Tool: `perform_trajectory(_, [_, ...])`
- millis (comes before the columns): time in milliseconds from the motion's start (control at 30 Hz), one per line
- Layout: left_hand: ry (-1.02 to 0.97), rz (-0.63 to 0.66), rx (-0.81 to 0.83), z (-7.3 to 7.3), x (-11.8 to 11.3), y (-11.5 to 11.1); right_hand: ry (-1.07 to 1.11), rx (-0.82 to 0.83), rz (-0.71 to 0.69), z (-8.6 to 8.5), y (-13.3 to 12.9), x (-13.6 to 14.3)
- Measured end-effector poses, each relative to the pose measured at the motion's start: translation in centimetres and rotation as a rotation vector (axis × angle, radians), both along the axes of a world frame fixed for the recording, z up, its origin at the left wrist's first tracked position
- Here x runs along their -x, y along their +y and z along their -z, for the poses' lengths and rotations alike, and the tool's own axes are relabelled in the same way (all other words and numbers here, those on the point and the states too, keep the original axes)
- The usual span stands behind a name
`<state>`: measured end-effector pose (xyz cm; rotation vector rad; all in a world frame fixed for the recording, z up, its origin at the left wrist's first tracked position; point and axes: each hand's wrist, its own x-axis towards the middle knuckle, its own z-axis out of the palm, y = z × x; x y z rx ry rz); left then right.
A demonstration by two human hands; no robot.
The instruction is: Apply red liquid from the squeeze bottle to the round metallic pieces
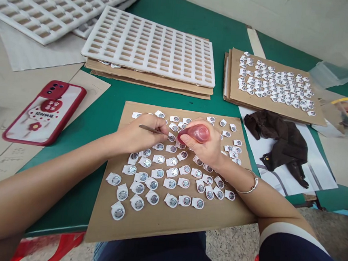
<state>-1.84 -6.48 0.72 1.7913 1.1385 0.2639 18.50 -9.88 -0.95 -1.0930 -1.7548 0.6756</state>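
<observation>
A brown cardboard sheet (166,223) lies before me, covered with rows of small white tabs, each bearing a round silvery disc (170,200). My left hand (140,135) is closed around thin metal tweezers (149,129), their tips hidden near the fingers, close to a disc (171,137) on the sheet's upper middle. Wrapped in my right hand (207,151) is a reddish, translucent squeeze bottle (199,133), tilted with its narrow end toward the same disc. Whether the bottle's tip touches it cannot be made out. Both hands are close together above the rows.
White foam trays (152,47) with slots lie at the back, some on cardboard. A second cardboard stack (235,85) with similar pieces is at right, near dark cloth (283,136) on a printed sheet. A red-cased phone (46,113) lies left; a clear plastic box (334,75) stands far right.
</observation>
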Motion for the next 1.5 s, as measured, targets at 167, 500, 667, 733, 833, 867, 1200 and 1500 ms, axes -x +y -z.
perform_trajectory(167, [-0.016,-0.003,0.004,-0.2,-0.1,-0.1,0.009,0.004,-0.013,-0.1,-0.1,0.1])
perform_trajectory(500, [-0.01,0.015,-0.002,0.1,0.0,0.0,0.007,0.003,-0.039,-0.3,0.0,0.3])
perform_trajectory(667, [-0.009,0.007,-0.008,0.0,0.0,0.0,0.008,0.011,-0.034,-0.2,0.1,0.4])
perform_trajectory(733, [-0.017,0.005,-0.017,-0.1,-0.1,0.0,0.008,0.016,-0.034,-0.2,0.1,0.3])
perform_trajectory(833, [-0.035,-0.005,-0.024,-0.1,-0.1,-0.1,0.006,0.032,-0.022,-0.3,0.1,0.2])
perform_trajectory(867, [-0.039,-0.012,-0.027,-0.1,-0.1,-0.1,0.018,0.046,-0.009,-0.4,0.1,0.1])
perform_trajectory(1200, [-0.107,-0.229,-0.072,-2.8,1.0,-0.2,0.444,0.221,0.183,-3.0,2.0,-2.9])
perform_trajectory(1500, [-0.197,-0.684,0.104,-2.1,7.2,-4.2,0.462,0.172,0.179,-3.5,5.8,-7.5])
